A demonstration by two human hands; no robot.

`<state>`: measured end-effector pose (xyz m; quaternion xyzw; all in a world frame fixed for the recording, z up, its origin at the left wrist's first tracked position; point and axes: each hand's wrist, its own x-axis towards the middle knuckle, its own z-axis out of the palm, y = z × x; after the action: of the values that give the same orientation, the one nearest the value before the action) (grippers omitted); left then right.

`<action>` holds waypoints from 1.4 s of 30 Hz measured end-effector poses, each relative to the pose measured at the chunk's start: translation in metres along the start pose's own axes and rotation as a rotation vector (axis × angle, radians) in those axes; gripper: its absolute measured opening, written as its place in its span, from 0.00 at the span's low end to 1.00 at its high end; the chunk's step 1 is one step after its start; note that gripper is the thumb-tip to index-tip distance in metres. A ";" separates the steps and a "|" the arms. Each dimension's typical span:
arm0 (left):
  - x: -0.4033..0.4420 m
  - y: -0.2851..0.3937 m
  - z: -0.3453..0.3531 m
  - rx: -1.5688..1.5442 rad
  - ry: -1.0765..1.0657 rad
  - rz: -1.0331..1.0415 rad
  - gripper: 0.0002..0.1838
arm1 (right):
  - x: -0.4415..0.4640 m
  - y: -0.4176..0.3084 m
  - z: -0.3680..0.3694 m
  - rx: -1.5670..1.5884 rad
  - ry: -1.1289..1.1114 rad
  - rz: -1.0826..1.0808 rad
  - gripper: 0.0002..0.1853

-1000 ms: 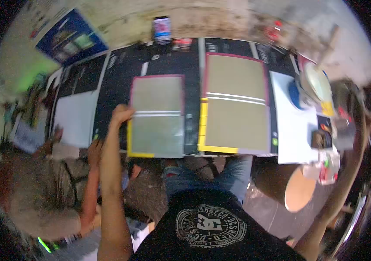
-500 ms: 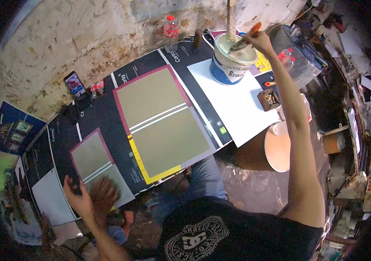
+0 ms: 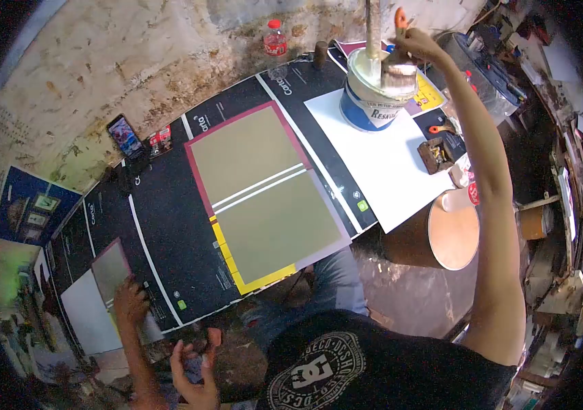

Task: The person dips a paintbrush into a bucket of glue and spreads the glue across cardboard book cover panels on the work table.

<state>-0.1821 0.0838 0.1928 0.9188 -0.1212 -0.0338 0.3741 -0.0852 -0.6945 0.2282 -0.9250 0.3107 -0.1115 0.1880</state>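
Right hand grips my loaded-looking brush over the tub, left hand open; panel at table's front edge looks uncoated.

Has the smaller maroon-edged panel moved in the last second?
Yes, leftward: the smaller panel now lies left of the white stripe on the black tabletop that it partly covered earlier.

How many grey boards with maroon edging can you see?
2: a larger board near the middle of the table, and a smaller board toward the left, partly hidden by a co-worker's hand. Any underneath wouldn't show.
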 end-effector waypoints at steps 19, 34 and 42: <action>0.120 0.045 0.146 -0.913 0.090 0.113 0.16 | -0.085 -0.253 0.079 -0.448 0.505 -0.884 0.26; 0.119 0.019 0.195 -0.881 0.194 0.185 0.23 | -0.234 -0.200 0.112 0.875 0.202 -0.136 0.20; 0.117 0.016 0.201 -0.790 0.253 0.183 0.22 | -0.311 -0.226 0.162 0.260 0.022 -0.071 0.14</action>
<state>-0.1027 -0.0930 0.0630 0.6870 -0.1332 0.0685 0.7110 -0.1563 -0.2914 0.1479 -0.9019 0.2628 -0.1675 0.2990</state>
